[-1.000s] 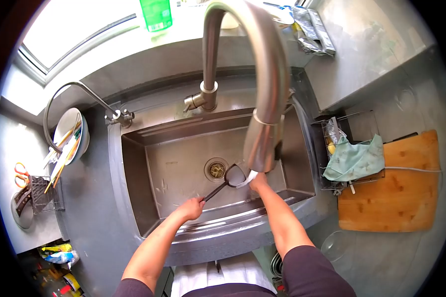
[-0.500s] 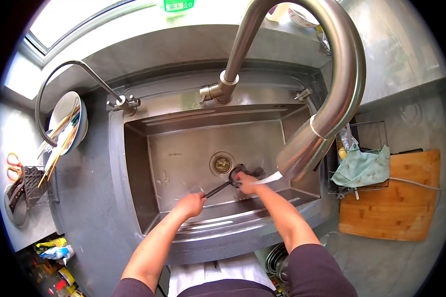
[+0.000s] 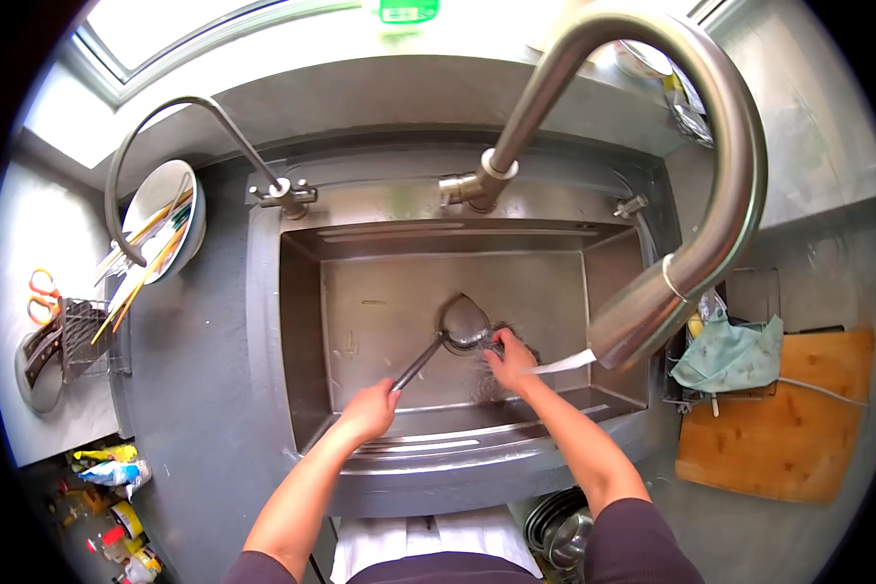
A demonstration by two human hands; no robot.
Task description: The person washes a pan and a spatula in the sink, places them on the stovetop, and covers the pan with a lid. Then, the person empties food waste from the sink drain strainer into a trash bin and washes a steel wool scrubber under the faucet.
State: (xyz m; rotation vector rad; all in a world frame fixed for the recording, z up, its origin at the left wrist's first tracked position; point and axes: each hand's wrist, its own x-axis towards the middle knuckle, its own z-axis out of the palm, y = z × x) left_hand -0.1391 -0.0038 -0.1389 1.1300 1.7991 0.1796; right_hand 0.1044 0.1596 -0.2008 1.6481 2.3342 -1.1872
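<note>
My left hand (image 3: 368, 411) is closed round the dark handle of a metal ladle (image 3: 465, 320), low over the sink. The ladle's round bowl faces up and hides the drain from view. Just right of the bowl, my right hand (image 3: 512, 362) has its fingers bent together at the rim. Something dark and blurred shows at those fingertips; whether it is a scrubber or splashing water I cannot make out. A white stream of water from the large faucet (image 3: 642, 316) runs onto my right hand and wrist. The steel sink (image 3: 380, 292) surrounds both hands.
A thin second tap (image 3: 287, 198) stands at the back left. Beside it, a white bowl (image 3: 197, 219) holds chopsticks. Orange-handled scissors (image 3: 43, 297) and a wire basket (image 3: 88, 336) lie farther left. At right are a green cloth (image 3: 735, 355) over a rack and a wooden cutting board (image 3: 779, 428).
The ladle has turned so its bowl now shows open side up over the drain. My right hand has moved off the bowl to its right rim. The view has shifted slightly.
</note>
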